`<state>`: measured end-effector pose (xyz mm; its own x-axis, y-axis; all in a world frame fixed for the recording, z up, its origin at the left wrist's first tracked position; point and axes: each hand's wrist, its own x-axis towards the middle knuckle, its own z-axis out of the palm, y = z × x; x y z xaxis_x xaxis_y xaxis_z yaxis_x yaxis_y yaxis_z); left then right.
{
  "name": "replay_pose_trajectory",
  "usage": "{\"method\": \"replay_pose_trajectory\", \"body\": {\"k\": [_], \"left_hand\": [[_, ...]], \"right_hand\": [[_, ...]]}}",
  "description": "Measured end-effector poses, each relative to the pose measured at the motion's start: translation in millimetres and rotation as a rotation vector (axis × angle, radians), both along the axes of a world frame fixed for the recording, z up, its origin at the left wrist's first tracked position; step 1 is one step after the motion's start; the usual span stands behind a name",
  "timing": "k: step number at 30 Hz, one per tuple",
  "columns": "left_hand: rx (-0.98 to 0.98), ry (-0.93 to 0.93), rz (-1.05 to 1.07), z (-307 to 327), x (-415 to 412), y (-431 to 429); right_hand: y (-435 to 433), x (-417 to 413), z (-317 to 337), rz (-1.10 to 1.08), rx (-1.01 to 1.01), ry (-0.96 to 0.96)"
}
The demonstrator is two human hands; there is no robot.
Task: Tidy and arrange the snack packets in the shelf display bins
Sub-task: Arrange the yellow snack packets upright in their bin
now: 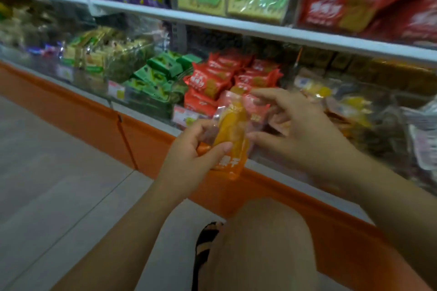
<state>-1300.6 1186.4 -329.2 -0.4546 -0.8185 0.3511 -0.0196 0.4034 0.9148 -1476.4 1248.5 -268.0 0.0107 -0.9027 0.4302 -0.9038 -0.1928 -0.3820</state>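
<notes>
My left hand grips an orange snack packet with a clear top, held upright in front of the lower shelf's display bins. A pink packet sits just behind it, near my right hand's fingertips. My right hand hovers beside the packets with fingers spread and relaxed; whether it touches the pink packet is unclear. Behind them, one bin holds red packets and the bin to the right holds yellow-and-clear packets.
Green packets fill the bin left of the red ones. An upper shelf carries purple, yellow-green and red packs. An orange base strip runs below the bins. My knee and sandal are above the grey tiled floor.
</notes>
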Motion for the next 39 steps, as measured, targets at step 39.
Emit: {"method": "replay_pose_trajectory", "body": {"k": [39], "left_hand": [[-0.621, -0.687, -0.492, 8, -216, -36]], "right_hand": [[89, -158, -71, -0.355, 0.064, 0.692]]}}
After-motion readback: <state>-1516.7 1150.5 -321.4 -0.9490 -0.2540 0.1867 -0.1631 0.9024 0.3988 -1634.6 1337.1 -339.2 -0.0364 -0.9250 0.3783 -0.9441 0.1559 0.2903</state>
